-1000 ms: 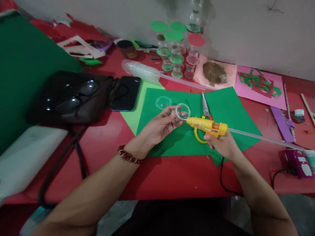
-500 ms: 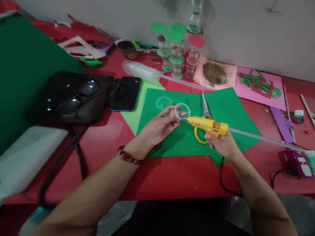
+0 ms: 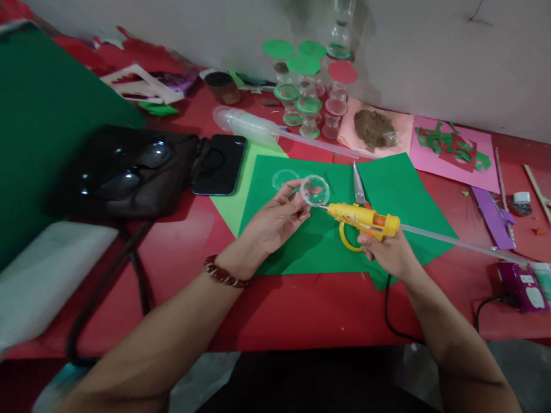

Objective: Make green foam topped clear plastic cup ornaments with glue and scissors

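Observation:
My left hand [image 3: 282,218] is closed on a small clear plastic cup [image 3: 315,191], its round rim facing up toward me. My right hand [image 3: 390,249] grips a yellow hot glue gun [image 3: 357,217]; a long clear glue stick [image 3: 451,240] runs out of its back. The metal nozzle is at the lower edge of the cup; whether it touches cannot be made out. Beneath both hands lies a green paper sheet [image 3: 301,246]. On it rest a clear round lid or cup [image 3: 284,179], partly behind my left fingers, and scissors [image 3: 359,186] with yellow handles, partly behind the gun.
Stacked clear cups with green and red discs [image 3: 307,97] stand by the wall. Brown sand [image 3: 372,127] and paper scraps [image 3: 451,146] lie on pink sheets. To the left are a phone [image 3: 220,165] and a black bag [image 3: 99,166] with glasses. A black cord [image 3: 398,330] trails from the gun.
My left hand has shifted the cup slightly left and up and tilted it a little against the nozzle. The glue gun has stayed almost in place.

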Demonstrator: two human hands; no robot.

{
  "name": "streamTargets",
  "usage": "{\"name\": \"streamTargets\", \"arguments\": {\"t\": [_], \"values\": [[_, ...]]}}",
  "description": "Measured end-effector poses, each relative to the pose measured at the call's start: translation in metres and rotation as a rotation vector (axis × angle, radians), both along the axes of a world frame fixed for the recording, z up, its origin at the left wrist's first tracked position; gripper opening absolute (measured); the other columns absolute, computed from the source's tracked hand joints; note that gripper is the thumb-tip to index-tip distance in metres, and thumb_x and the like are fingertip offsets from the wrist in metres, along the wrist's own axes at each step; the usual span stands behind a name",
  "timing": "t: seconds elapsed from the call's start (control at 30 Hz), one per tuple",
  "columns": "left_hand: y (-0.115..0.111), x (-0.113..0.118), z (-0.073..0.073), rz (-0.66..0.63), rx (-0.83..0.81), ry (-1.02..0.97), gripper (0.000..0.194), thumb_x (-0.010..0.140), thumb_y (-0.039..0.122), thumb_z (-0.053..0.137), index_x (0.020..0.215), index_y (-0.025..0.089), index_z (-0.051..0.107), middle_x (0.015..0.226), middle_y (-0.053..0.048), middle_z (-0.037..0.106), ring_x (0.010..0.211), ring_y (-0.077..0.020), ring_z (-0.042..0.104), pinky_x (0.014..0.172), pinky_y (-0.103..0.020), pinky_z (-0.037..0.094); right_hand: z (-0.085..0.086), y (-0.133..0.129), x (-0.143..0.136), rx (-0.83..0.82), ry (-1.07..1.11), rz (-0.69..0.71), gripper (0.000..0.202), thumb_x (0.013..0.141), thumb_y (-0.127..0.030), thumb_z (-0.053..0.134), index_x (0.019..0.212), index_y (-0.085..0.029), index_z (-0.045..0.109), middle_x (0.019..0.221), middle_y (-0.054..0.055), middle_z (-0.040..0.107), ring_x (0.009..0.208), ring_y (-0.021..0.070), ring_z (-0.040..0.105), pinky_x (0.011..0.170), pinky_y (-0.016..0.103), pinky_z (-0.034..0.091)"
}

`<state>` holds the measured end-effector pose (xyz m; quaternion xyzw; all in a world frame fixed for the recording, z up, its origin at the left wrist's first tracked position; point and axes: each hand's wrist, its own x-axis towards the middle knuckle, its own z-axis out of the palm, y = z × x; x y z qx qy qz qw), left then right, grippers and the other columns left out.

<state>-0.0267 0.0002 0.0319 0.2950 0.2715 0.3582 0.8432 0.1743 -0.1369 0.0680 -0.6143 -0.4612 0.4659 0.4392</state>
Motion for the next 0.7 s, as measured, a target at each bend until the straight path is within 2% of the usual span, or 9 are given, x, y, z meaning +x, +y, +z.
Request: {"name": "streamTargets", "arguments": {"t": [0.13, 0.37, 0.7], "values": [[0.0000, 0.0004, 0.0007, 0.013, 0.026, -0.001, 0.034, 0.076, 0.018, 0.093, 0.103, 0.024, 0.073, 0.109, -0.002, 0.079, 0.065, -0.0058, 0.060, 0.058, -0.017, 0.050, 0.0019, 0.0002, 0.0000, -0.012, -0.003, -0.011, 0.054, 0.077, -0.071, 0.075, 0.070, -0.023, 0.054, 0.046, -0.007, 0.044, 0.042, 0.0081, 0.039, 0.039, 0.023, 0.034], [0.0011, -0.0008, -0.0013, 0.004, 0.017, -0.003, 0.039, 0.072, 0.022, 0.096, 0.103, 0.025, 0.073, 0.110, -0.001, 0.079, 0.066, -0.0060, 0.060, 0.058, -0.017, 0.049, -0.0053, -0.0011, 0.0047, -0.007, 0.006, -0.018, 0.044, 0.081, -0.062, 0.076, 0.082, -0.021, 0.064, 0.048, -0.008, 0.047, 0.043, 0.0080, 0.040, 0.041, 0.023, 0.036], [0.0002, -0.0015, 0.0007, 0.005, 0.011, -0.019, 0.031, 0.079, 0.018, 0.091, 0.103, 0.025, 0.073, 0.111, 0.000, 0.079, 0.065, -0.0052, 0.058, 0.058, -0.017, 0.050, -0.0010, -0.0008, 0.0070, -0.010, -0.034, -0.032, 0.045, 0.082, -0.065, 0.075, 0.079, -0.022, 0.061, 0.047, -0.008, 0.046, 0.043, 0.0087, 0.040, 0.042, 0.024, 0.038]]}}
